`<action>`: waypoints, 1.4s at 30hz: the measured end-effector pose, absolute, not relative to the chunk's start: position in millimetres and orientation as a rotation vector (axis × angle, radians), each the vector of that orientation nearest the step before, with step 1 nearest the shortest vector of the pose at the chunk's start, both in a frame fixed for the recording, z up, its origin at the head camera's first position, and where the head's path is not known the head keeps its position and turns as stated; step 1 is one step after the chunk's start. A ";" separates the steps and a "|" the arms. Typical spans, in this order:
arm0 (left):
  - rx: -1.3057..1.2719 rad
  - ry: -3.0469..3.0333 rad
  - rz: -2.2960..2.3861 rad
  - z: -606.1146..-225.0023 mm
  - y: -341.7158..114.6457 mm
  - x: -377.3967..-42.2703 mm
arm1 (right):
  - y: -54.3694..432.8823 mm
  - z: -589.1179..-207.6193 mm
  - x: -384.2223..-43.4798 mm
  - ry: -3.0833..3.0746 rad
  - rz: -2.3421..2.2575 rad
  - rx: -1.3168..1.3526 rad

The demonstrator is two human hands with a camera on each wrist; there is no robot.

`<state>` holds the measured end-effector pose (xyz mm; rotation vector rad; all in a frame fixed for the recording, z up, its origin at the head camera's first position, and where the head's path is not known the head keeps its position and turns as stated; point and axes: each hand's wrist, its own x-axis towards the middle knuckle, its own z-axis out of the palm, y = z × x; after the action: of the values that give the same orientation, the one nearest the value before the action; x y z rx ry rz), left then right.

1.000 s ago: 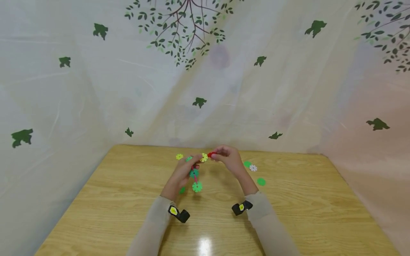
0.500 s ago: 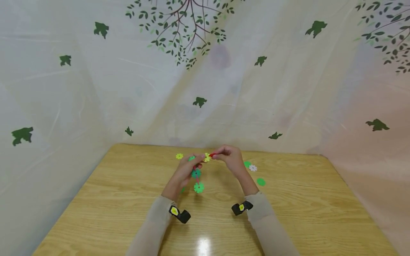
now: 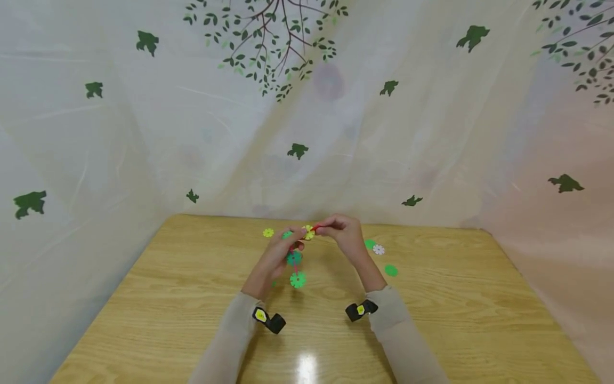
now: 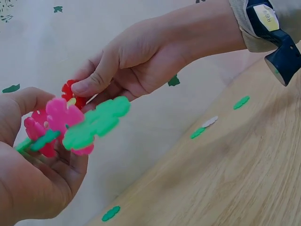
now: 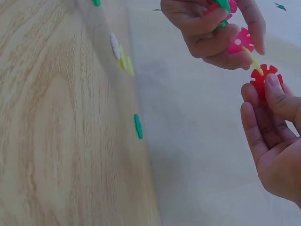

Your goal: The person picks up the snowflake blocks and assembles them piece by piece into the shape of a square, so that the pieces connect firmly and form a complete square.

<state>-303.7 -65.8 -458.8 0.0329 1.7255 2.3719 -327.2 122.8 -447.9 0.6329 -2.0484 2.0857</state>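
Note:
My left hand (image 3: 280, 252) grips a chain of interlocked plastic snowflake discs (image 3: 295, 260): pink (image 4: 59, 115), green (image 4: 96, 123) and a yellow one (image 3: 309, 233) at the top, held above the wooden table (image 3: 192, 298). My right hand (image 3: 342, 230) pinches a red disc (image 5: 264, 80) between thumb and fingers. That red disc meets the yellow disc (image 5: 252, 60) at the chain's end. In the left wrist view the red disc (image 4: 73, 92) shows just behind the right thumb. Both hands hover over the far middle of the table.
Loose discs lie on the table: a yellow one (image 3: 268, 232) at the far left, a green one (image 3: 370, 244), a white one (image 3: 379, 249) and another green one (image 3: 390, 270) to the right. A leaf-printed curtain (image 3: 307, 106) hangs close behind the table's far edge.
My right hand has brought the red disc leftward until it meets the yellow disc on the chain. The hands have drawn closer together and the chain has shifted slightly.

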 end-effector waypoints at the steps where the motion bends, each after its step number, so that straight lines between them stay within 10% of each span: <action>1: 0.021 1.730 2.364 -458.8 -66.9 -304.2 | 123.1 -447.7 -327.1 -2.068 2.062 0.642; 29: 0.024 1.817 2.125 -476.8 -59.0 -305.4 | 156.2 -433.1 -321.4 -2.649 1.552 0.806; 42: 0.034 1.742 2.172 -477.8 -61.7 -302.8 | 263.5 -445.6 -323.4 -2.952 1.144 0.966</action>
<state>-302.8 -61.7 -477.8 0.0338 1.7425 2.1718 -323.4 263.5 -445.6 0.9656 -2.9523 1.1439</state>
